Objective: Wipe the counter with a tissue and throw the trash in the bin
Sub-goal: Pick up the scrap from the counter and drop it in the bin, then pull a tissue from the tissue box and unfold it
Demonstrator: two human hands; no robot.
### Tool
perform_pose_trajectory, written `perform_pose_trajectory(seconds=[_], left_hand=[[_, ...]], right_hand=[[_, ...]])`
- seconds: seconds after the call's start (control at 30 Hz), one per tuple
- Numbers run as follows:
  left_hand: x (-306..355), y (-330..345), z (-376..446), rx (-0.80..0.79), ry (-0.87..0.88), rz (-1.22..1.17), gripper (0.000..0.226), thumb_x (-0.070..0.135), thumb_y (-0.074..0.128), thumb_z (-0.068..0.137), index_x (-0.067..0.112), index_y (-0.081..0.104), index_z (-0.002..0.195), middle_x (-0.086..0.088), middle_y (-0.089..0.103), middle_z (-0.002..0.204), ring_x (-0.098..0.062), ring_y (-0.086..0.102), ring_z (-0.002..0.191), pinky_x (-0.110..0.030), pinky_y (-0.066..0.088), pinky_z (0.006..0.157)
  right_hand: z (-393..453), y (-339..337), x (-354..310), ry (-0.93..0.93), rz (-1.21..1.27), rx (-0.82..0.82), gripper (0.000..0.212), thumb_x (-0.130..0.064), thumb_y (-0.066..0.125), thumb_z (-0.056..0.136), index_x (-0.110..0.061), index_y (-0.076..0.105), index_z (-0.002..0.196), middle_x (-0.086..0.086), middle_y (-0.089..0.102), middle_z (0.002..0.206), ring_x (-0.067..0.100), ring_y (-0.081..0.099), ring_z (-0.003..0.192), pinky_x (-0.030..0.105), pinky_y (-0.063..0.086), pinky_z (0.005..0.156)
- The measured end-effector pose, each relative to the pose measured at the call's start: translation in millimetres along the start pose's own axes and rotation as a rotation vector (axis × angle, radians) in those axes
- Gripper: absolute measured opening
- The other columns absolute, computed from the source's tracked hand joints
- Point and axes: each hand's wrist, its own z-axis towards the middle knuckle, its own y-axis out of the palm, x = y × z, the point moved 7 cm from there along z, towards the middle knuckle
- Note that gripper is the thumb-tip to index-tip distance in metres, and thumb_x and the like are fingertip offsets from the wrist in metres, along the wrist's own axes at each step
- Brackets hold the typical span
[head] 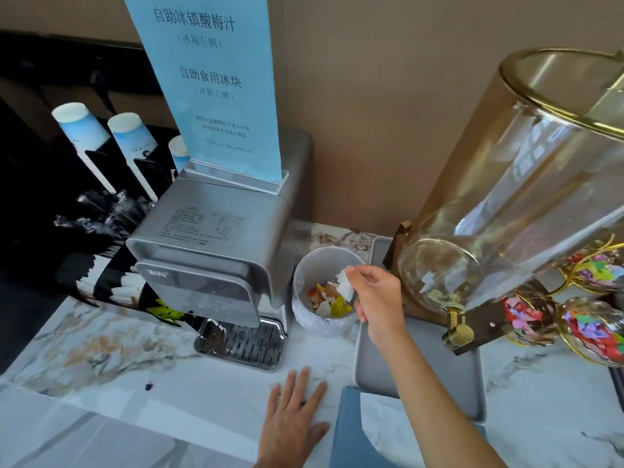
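Note:
My right hand (376,292) is pinched on a small white crumpled tissue (345,285), holding it just over the rim of a small white bin (309,265). The bin stands on the marble counter (101,339) and holds colourful wrappers and scraps. My left hand (292,420) lies flat on the counter near its front edge, fingers spread, holding nothing. A blue tissue box (347,434) with white tissue sticking out sits right of that hand, partly behind my right forearm.
A silver water dispenser (216,251) with a drip tray stands left of the bin, a blue sign on top. A grey tray (422,366) carries a large glass drink dispenser (513,204) with a gold tap. Candy bowls sit at right, paper cups at back left. A dark speck (148,386) lies on the counter.

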Motion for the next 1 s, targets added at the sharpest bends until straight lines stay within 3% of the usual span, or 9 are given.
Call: perform_pose_trajectory(seconds=[0.2, 0.3, 0.43, 0.53, 0.6, 0.67, 0.8, 0.87, 1.0], left_hand=[[-1.2, 1.7, -1.1, 0.019, 0.026, 0.004, 0.076, 0.064, 0.066, 0.066, 0.036, 0.057, 0.136, -0.005, 0.045, 0.152, -0.016, -0.008, 0.152, -0.038, 0.000, 0.113], [0.2, 4.0, -1.6, -0.008, 0.007, 0.005, 0.077, 0.062, 0.077, 0.060, 0.036, 0.064, 0.130, -0.007, 0.048, 0.152, -0.026, 0.033, 0.144, -0.040, 0.010, 0.112], [5.0, 1.1, -2.1, 0.035, 0.009, 0.042, 0.076, 0.058, 0.083, 0.058, 0.032, 0.067, 0.128, -0.009, 0.062, 0.140, -0.029, 0.050, 0.131, -0.043, 0.021, 0.107], [6.9, 2.9, -0.7, 0.030, 0.006, 0.024, 0.060, 0.063, 0.054, 0.079, 0.029, 0.069, 0.127, -0.012, 0.064, 0.138, -0.035, 0.063, 0.123, -0.051, 0.045, 0.101], [4.0, 6.2, -0.7, 0.001, -0.034, -0.010, 0.072, 0.068, 0.020, 0.092, 0.028, 0.067, 0.129, -0.013, 0.063, 0.138, -0.038, 0.063, 0.121, -0.055, 0.053, 0.092], [-0.7, 8.5, 0.3, 0.018, -0.069, -0.005, 0.082, 0.068, 0.004, 0.093, 0.028, 0.062, 0.134, -0.012, 0.059, 0.143, -0.038, 0.059, 0.127, -0.054, 0.049, 0.097], [-11.1, 19.7, -3.0, 0.001, -0.124, -0.056, 0.080, 0.072, 0.006, 0.091, 0.030, 0.046, 0.146, -0.014, 0.049, 0.152, -0.038, 0.049, 0.135, -0.052, 0.041, 0.104], [-13.8, 25.6, -5.4, -0.003, -0.137, -0.061, 0.079, 0.072, 0.007, 0.090, 0.032, 0.040, 0.149, -0.013, 0.044, 0.155, -0.038, 0.044, 0.139, -0.052, 0.041, 0.106], [-17.0, 27.4, -10.0, 0.028, -0.153, -0.066, 0.081, 0.071, 0.006, 0.091, 0.028, 0.045, 0.147, -0.014, 0.044, 0.156, -0.039, 0.042, 0.141, -0.054, 0.041, 0.106]], right_hand=[[-12.0, -8.8, 0.1, 0.014, 0.023, -0.014, 0.025, -0.026, 0.070, 0.090, -0.007, 0.069, 0.106, 0.003, 0.075, 0.093, 0.011, 0.036, 0.028, 0.020, 0.029, 0.032], [-24.5, -18.4, -0.8, 0.015, 0.052, -0.032, 0.018, -0.024, 0.071, 0.090, -0.011, 0.071, 0.102, -0.001, 0.076, 0.086, 0.010, 0.036, 0.031, 0.020, 0.030, 0.032], [-50.9, -44.6, 4.7, -0.012, -0.004, -0.062, 0.013, -0.026, 0.068, 0.091, -0.018, 0.072, 0.101, -0.013, 0.074, 0.070, 0.010, 0.038, 0.032, 0.019, 0.031, 0.033], [-76.6, -71.1, 24.9, -0.003, -0.096, -0.091, 0.009, -0.032, 0.068, 0.090, -0.031, 0.071, 0.098, -0.020, 0.074, 0.078, 0.010, 0.042, 0.034, 0.018, 0.035, 0.035], [-94.3, -93.7, 47.1, 0.013, -0.141, -0.093, 0.007, -0.027, 0.067, 0.091, -0.031, 0.071, 0.094, -0.015, 0.073, 0.074, 0.010, 0.043, 0.035, 0.019, 0.035, 0.036], [-110.2, -127.8, 72.0, 0.039, -0.206, 0.001, 0.010, -0.019, 0.066, 0.092, -0.028, 0.071, 0.092, -0.007, 0.072, 0.075, 0.011, 0.045, 0.037, 0.021, 0.036, 0.036], [-141.7, -209.6, 120.7, 0.137, -0.401, 0.355, 0.014, -0.005, 0.060, 0.092, -0.018, 0.067, 0.089, 0.013, 0.070, 0.091, 0.031, 0.063, 0.065, 0.036, 0.056, 0.054], [-150.6, -228.2, 142.0, 0.227, -0.501, 0.377, 0.011, -0.006, 0.057, 0.092, -0.013, 0.064, 0.097, 0.017, 0.069, 0.092, 0.040, 0.066, 0.081, 0.050, 0.058, 0.074], [-153.2, -223.7, 158.9, 0.298, -0.516, 0.310, 0.021, -0.014, 0.068, 0.088, -0.014, 0.059, 0.108, 0.011, 0.072, 0.094, 0.038, 0.069, 0.085, 0.046, 0.057, 0.078]])
